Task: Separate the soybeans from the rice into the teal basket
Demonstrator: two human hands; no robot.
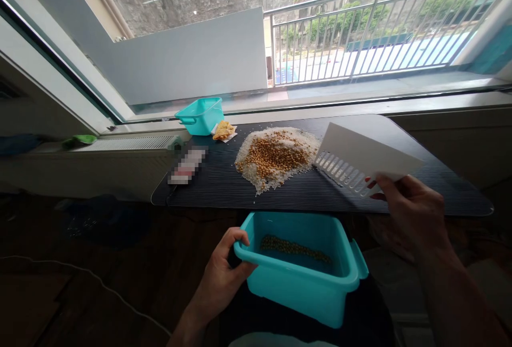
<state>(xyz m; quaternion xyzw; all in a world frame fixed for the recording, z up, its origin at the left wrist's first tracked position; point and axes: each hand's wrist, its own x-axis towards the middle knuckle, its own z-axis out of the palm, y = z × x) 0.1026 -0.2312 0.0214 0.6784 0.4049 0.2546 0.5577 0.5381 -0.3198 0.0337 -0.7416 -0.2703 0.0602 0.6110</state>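
My left hand (224,272) grips the left rim of a turquoise plastic bin (296,288) below the table's front edge, thumb outside and fingers over the lip. A band of soybean-like beans (294,248) lies on the bin's floor. In my right hand (412,203) is a white slotted plastic sheet (368,149), pinched at its lower right corner and tilted above the table's right half. Its slots run along the lower left edge. Left of it, a spread heap of golden beans (276,156) mixed with white grains like rice (258,179) rests on the dark table.
A smaller turquoise basket (202,117) stands at the table's back left, with a crumpled yellowish item (224,131) beside it. A blurred-out flat object (188,165) lies near the left edge of the dark table (216,197). Behind are a window and a radiator (132,143).
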